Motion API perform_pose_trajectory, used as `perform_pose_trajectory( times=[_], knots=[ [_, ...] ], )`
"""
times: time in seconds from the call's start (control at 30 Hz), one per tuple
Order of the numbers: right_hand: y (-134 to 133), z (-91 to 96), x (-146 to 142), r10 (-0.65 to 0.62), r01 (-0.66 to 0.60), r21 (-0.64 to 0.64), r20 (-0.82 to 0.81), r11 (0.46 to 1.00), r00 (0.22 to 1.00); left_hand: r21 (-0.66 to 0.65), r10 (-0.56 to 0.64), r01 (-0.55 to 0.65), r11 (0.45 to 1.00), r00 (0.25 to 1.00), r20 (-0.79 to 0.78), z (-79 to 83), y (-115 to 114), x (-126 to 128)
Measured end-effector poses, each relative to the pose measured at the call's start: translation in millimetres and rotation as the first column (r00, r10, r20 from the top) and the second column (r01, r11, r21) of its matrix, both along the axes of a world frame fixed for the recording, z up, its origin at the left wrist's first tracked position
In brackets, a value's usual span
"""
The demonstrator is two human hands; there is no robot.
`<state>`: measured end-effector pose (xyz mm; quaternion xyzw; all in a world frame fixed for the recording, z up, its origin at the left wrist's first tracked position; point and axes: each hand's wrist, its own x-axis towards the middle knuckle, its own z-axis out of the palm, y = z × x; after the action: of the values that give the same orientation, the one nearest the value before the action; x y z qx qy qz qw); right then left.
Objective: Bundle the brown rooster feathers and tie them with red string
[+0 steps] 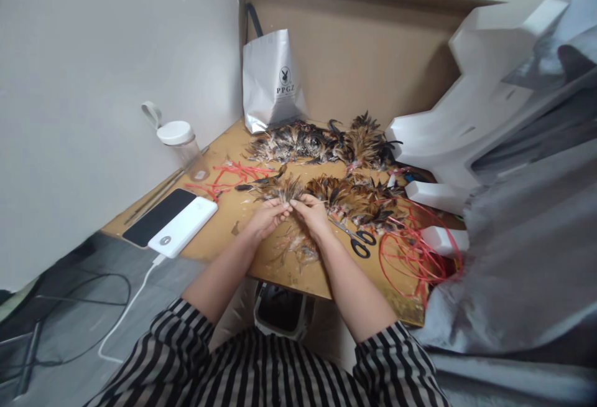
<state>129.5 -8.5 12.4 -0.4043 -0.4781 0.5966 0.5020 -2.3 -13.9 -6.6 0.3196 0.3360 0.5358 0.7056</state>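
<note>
My left hand [270, 217] and my right hand [311, 213] meet over the middle of the table, thumbs and fingertips pinched together. Between them they grip the base of a small bunch of brown feathers [288, 189], whose tips fan out away from me. Just right of my right hand lies a row of brown and black feather bunches [359, 198]. Scissors with black handles [361, 243] rest below that row. Loose feather scraps [301, 248] are scattered under my wrists. Whether a tie runs around the bunch is too small to tell.
Darker feather piles [317, 142] lie at the back before a silver bag [275, 83]. Red plastic strips [410, 251] tangle at the right, more strips [237, 173] at the left. A lidded bottle [186, 152], a phone [158, 217] and a cabled power bank [184, 226] occupy the left side.
</note>
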Motion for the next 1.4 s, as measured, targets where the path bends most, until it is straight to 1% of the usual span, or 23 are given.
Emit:
perform_pose_trajectory(
  times=[0.1,0.23,0.33,0.4,0.47,0.57,0.7,0.83,0.97,1.07,1.2,1.33,1.4],
  knots=[
    [-2.5,3.8,2.5,0.046,-0.042,0.054,-0.067,0.998,0.997,-0.032,-0.044,0.046,0.998,0.998,0.045,0.5,0.0,-1.2],
    [-3.5,7.8,8.7,0.128,-0.123,0.123,-0.04,0.985,0.991,-0.054,-0.072,0.078,0.995,0.991,0.112,-0.9,0.2,-3.9],
    [-2.3,7.8,11.4,0.186,-0.18,0.123,-0.042,0.976,0.982,-0.061,-0.099,0.11,0.992,0.983,0.157,-3.7,0.6,-6.5],
    [-1.0,6.5,11.4,0.16,-0.157,0.123,-0.017,0.98,0.987,-0.076,-0.121,0.135,0.988,0.978,0.171,-4.5,0.4,-7.6],
    [0.5,4.6,10.5,0.087,-0.09,0.13,0.033,0.987,0.996,-0.082,-0.134,0.148,0.986,0.978,0.162,-4.0,-0.1,-7.6],
    [3.0,1.5,9.3,0.007,-0.017,0.134,0.07,0.991,0.998,-0.053,-0.129,0.135,0.989,0.987,0.097,-2.2,-1.2,-5.8],
    [6.0,-2.6,9.5,-0.018,0.009,0.128,0.066,0.992,0.998,-0.015,-0.081,0.08,0.997,0.995,-0.052,-0.7,-2.9,-1.7],
    [7.6,-5.7,10.6,-0.039,0.018,0.165,0.127,0.986,0.991,0.01,-0.047,0.05,0.999,0.982,-0.182,0.2,-4.2,1.8],
    [8.7,-8.1,11.5,-0.092,0.044,0.204,0.234,0.978,0.968,0.03,-0.035,0.044,0.999,0.967,-0.251,0.8,-5.0,3.8],
    [9.7,-10.2,11.9,-0.125,0.059,0.234,0.279,0.97,0.952,0.045,-0.022,0.036,0.998,0.96,-0.279,-0.4,-4.6,4.4],
    [9.7,-10.4,11.3,-0.125,0.057,0.244,0.271,0.968,0.955,0.058,-0.002,0.019,0.998,0.96,-0.281,-2.1,-3.7,4.4],
    [7.9,-7.9,9.8,-0.024,-0.01,0.179,0.188,0.984,0.982,0.04,0.019,-0.011,0.999,0.978,-0.207,-1.1,-3.5,3.3],
    [7.1,-7.1,9.3,0.004,-0.031,0.161,0.167,0.986,0.986,0.032,0.022,-0.016,0.999,0.984,-0.179,-0.6,-3.5,2.7]
  ],
)
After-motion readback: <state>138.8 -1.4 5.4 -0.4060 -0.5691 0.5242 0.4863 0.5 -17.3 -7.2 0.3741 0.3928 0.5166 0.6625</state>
